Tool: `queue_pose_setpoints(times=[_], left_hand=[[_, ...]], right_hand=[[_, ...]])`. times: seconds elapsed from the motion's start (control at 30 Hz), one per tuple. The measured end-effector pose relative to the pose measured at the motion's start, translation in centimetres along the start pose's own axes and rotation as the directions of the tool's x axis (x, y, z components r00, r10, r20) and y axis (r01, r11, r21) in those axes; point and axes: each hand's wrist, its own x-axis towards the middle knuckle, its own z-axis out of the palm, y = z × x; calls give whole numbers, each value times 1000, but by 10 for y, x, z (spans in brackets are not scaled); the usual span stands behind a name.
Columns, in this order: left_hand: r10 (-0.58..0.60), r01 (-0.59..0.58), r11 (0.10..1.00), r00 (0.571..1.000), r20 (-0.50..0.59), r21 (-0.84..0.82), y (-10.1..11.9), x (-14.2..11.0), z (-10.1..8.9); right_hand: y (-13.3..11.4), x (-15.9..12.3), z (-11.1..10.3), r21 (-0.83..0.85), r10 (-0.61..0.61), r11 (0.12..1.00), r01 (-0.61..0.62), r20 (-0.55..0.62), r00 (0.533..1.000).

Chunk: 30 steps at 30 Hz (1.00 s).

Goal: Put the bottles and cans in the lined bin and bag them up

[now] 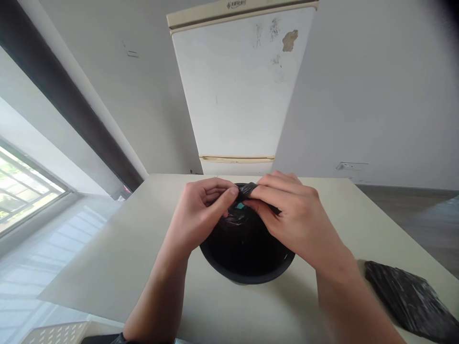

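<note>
As the left hand (201,205) and right hand (297,205), both nearly closed, pinch the black plastic (245,190), it lies crosswise between their fingertips, the bin (247,278) below

Soft daylight from left window (27,184), edges stretched, dark corner.

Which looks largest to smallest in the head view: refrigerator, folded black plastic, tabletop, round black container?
1. Tabletop
2. Refrigerator
3. Round black container, partly hidden by the hands
4. Folded black plastic, cut off at the frame edge
</note>
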Motion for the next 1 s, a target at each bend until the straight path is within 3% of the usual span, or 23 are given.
queue_pose_setpoints(times=[0.27, 0.5, 0.67, 0.87, 1.0], left_hand=[[66, -87, 994, 959, -277, -64, -11, 9, 0], [49, -89, 980, 974, -220, -179, -24, 22, -10], [89, -109, 993, 936, -342, -40, -37, 36, -23], [15, 25, 984, 975, -221, 174, -45, 41, -52], [-1, 50, 960, 984, -177, 274, -50, 42, -67]], right_hand=[[2, 1, -7, 121, 11, 993, -16, 42, 999], [16, -4, -21, 148, 85, 985, -90, 43, 995], [32, -8, -35, 102, 124, 986, -129, 56, 991], [53, -15, -47, 30, 188, 980, -196, 186, 965], [54, -20, -54, 24, 159, 985, -171, 249, 955]])
